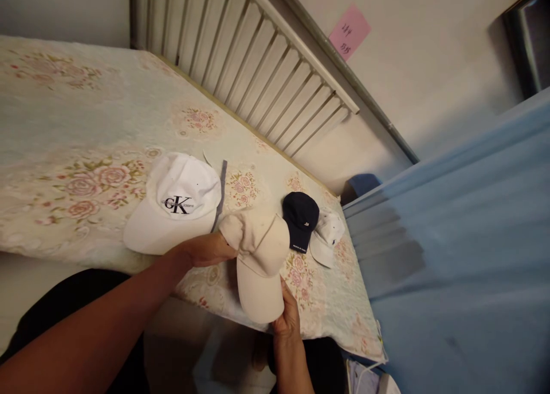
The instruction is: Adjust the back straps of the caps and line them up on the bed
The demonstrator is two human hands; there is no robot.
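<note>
A plain beige baseball cap (263,256) is held up between my two hands, its brim pointing down toward me. My left hand (217,249) grips the cap at the left side of its crown, fingers mostly hidden behind the fabric. At the brim's right edge, my right hand (289,311) holds on, its fingers partly out of sight under the brim. Left of the held cap lies a white cap (180,193) with black CK lettering. Beyond it to the right are a navy cap (299,217) and a smaller white cap (329,236), side by side.
The caps lie on a bed with a floral cover (103,119). A pale metal headboard rail (258,62) runs along the far side. A blue curtain (455,256) hangs at right. A pink note (350,32) is on the wall. A grey strap (221,193) lies by the CK cap.
</note>
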